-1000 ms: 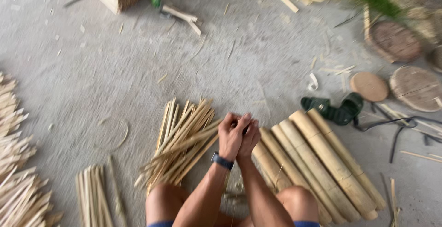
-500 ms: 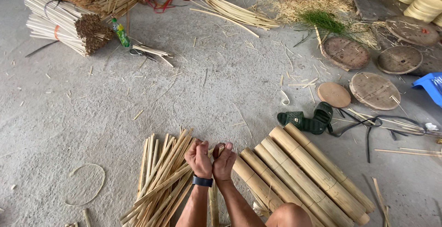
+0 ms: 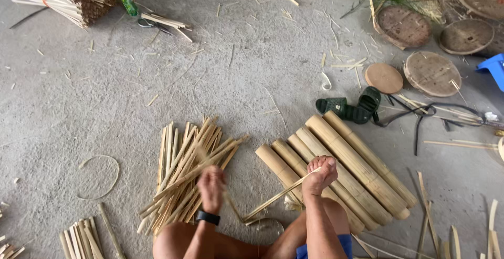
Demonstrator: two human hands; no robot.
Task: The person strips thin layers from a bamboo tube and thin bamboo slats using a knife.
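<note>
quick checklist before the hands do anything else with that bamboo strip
1. Right hand grips the thin bamboo strip: ok, fist closed round its upper end.
2. Left hand grip: cannot tell, the hand is motion-blurred.
3. Strip in one piece between the hands: cannot tell, its lower end by the knee looks forked.
4. Pile of split slats within reach: ok, it lies right beside the left hand.
5. Row of thick bamboo poles steady: ok, they lie flat side by side on the concrete floor.
6. Green sandals out of the way: ok, they sit beyond the poles.
</note>
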